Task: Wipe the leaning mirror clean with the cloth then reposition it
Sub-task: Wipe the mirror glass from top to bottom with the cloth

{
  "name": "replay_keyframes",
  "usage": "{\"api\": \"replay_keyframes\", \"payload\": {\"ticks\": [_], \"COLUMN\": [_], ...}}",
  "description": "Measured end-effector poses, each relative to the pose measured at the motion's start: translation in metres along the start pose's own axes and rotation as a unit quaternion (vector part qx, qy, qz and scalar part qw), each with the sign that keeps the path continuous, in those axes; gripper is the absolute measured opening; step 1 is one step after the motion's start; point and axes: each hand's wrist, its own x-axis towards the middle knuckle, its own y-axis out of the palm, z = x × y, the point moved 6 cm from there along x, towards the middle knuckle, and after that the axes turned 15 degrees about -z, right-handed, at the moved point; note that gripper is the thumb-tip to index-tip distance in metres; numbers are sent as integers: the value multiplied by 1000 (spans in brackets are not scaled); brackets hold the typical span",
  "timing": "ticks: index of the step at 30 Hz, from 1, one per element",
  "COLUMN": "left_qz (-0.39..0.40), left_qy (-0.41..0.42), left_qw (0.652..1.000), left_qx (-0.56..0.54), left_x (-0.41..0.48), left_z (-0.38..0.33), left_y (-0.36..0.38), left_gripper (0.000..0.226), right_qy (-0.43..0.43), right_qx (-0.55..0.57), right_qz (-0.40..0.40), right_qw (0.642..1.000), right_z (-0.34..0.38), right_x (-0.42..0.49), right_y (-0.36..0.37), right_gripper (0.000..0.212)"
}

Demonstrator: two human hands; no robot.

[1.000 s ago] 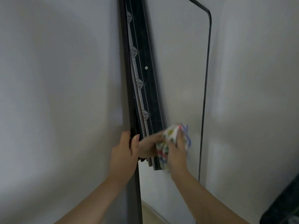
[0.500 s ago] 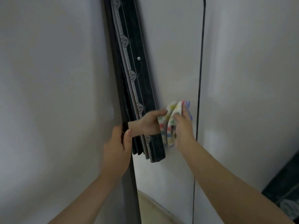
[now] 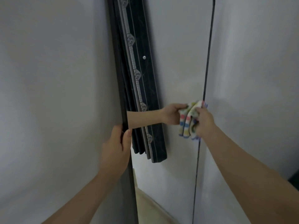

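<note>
The left hand (image 3: pixel 116 148) is gripping the mirror (image 3: pixel 178 62) by its left edge while the right hand (image 3: pixel 204 122) is clutching the cloth (image 3: pixel 193 118) against its right edge.

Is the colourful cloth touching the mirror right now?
Touching. The head view shows the cloth, held by the right hand, meeting its own reflection on the mirror with no gap.
</note>
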Motion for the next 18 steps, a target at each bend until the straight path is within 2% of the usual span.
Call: {"api": "replay_keyframes", "payload": {"ticks": [2,3,4,6,8,9,10,12,13,16,18], "left_qz": [-6,-8,-7,-7,-10,-7,-4,2,5,1,-4], "left_qy": [1,0,1,0,2,2,-2,-9,-11,-13,-8], "left_qw": [1000,1000,1000,1000,1000,1000,1000,1000,1000,1000,1000], "left_qx": [2,7,11,7,7,9,7,-3,-1,4,8], "left_x": [0,0,1,1,1,2,1,-1,-2,-1,0], "left_z": [1,2,2,2,3,3,3,1,1,2,3], "left_y": [0,-1,0,0,-1,-1,-1,1,1,-1,-1], "left_gripper": [10,8,7,7,6,7,9,17,20,11,9], "right_qy": [-130,-155,-134,-33,61,70,71,9,11,-63,-90], "right_qx": [-75,-124,-158,-192,-137,-106,-57,-27,-15,-60,-76], "right_qz": [45,47,41,6,24,37,50,52,47,-25,-18], "right_qw": [988,979,977,981,988,991,995,998,999,996,993], "right_z": [16,5,-18,-69,-82,-70,-52,-7,2,-11,-38], "right_x": [-13,-14,-12,-4,11,21,31,46,44,22,-24], "right_y": [3,-6,-22,-57,-63,-53,-41,-21,-13,-14,-22], "right_gripper": [46,46,44,40,36,33,37,42,41,44,44]}}
